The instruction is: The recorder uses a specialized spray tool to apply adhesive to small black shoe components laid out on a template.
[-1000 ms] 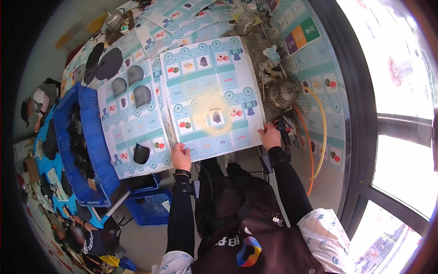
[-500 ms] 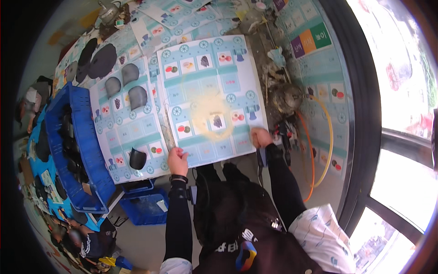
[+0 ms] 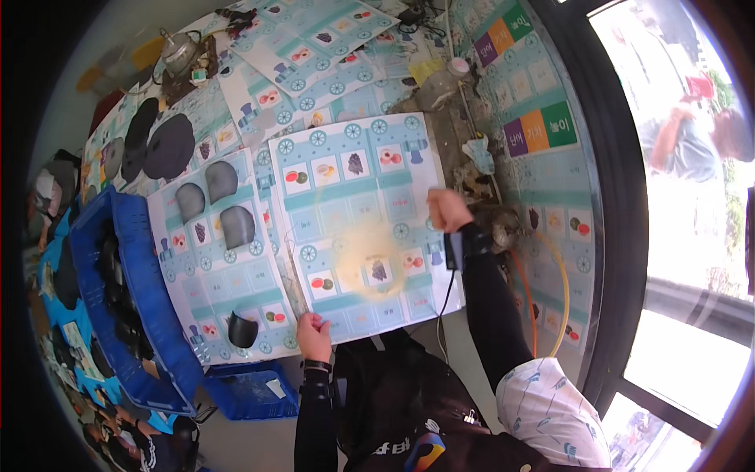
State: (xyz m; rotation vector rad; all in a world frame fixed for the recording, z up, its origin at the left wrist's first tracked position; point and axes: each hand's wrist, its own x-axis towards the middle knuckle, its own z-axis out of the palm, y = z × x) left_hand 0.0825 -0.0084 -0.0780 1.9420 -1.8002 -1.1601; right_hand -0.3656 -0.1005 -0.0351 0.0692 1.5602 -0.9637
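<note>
A large white and pale-blue sheet printed with fruit pictures (image 3: 346, 197) lies flat in front of me, with a yellowish stain around its lower middle. At its near left corner is my left hand (image 3: 315, 340), fingers curled and closed; what they pinch, if anything, is hidden. My right hand (image 3: 448, 210) is closed in a fist over the sheet's right edge, and I cannot make out anything in it. Left of this sheet, on a second printed sheet (image 3: 224, 275), lie several grey pieces with rounded ends (image 3: 237, 226) and a shiny black curved piece (image 3: 243, 330).
A blue crate (image 3: 169, 377) filled with dark pieces stands at the left, and a smaller blue bin (image 3: 255, 393) sits lower down. Larger dark flat pieces (image 3: 169, 147) and a metal kettle (image 3: 179, 53) are at the back left. Orange and yellow hoses (image 3: 563, 299) hang at the right.
My right hand has moved away from me along the sheet's right edge, from its near corner. My left hand stays by the near left corner. The whole view has shifted, showing more of the table's far side.
</note>
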